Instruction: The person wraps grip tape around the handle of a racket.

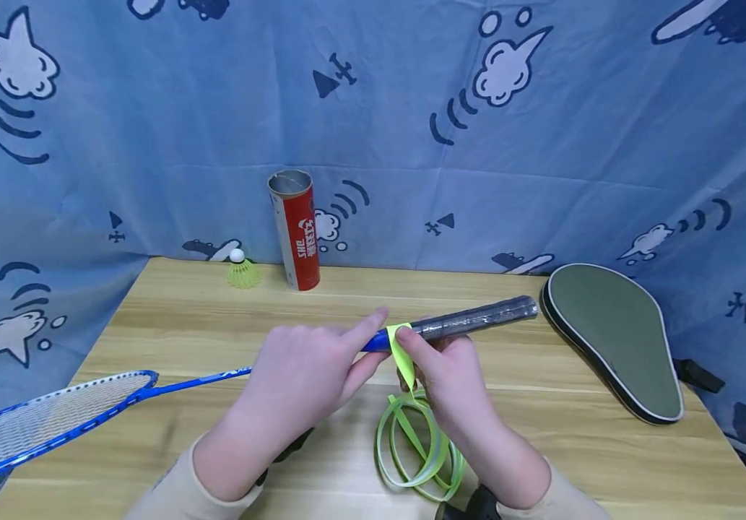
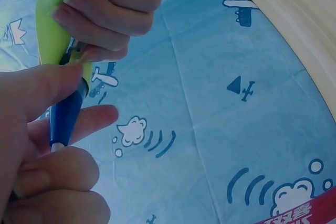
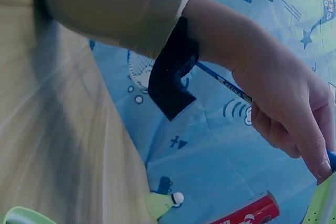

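Observation:
A blue badminton racket [image 1: 54,419] lies across the wooden table [image 1: 171,325], its grey-wrapped handle [image 1: 476,318] raised to the right. My left hand [image 1: 362,347] grips the blue cone [image 2: 65,119] just below the handle, index finger stretched along it. My right hand [image 1: 411,343] pinches a yellow-green grip tape [image 1: 401,350] against the handle's lower end. The rest of the tape hangs down into a loose coil [image 1: 418,448] on the table. In the left wrist view the tape [image 2: 52,35] wraps over the cone under the right fingers [image 2: 105,14].
A red shuttlecock tube [image 1: 295,231] stands open at the table's back, with a yellow-green shuttlecock [image 1: 243,273] to its left. A grey-green racket cover [image 1: 613,339] lies at the right edge. A blue cartoon-print cloth [image 1: 373,108] hangs behind and around the table.

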### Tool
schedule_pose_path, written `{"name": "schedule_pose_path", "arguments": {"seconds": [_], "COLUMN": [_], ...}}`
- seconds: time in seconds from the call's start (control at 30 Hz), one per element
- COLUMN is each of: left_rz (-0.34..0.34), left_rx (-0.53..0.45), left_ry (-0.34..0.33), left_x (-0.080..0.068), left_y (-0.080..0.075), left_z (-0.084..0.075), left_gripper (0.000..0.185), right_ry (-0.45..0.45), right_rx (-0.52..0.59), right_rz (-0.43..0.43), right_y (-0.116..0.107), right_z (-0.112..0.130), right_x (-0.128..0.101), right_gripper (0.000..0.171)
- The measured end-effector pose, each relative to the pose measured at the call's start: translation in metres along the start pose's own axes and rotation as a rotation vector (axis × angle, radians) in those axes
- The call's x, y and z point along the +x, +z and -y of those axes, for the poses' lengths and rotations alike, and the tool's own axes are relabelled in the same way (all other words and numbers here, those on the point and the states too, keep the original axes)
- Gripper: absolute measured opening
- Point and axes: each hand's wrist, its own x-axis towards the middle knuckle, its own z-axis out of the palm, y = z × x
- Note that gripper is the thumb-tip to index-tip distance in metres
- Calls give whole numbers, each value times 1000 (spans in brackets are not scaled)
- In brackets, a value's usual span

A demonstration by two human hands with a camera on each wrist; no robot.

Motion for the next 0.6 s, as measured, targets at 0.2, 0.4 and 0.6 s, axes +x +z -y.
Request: {"name": "schedule_pose_path", "arguments": {"seconds": [0.2, 0.4, 0.6], "left_rz": [-36, -43, -55], "left_rx": [15, 27, 44], "left_ry": [14, 26, 28], "left_x": [0, 0, 0], "left_y": [2, 3, 4], "left_z": [2, 3, 4], "left_gripper": [46, 44, 42], "right_ry": [3, 48, 38], "right_rx": [34, 35, 29], "right_rz": [35, 25, 25], "right_y": [1, 1, 2], "right_z": [0, 1, 0], "right_x": [0, -1, -2], "right_gripper": [13, 15, 11]}}
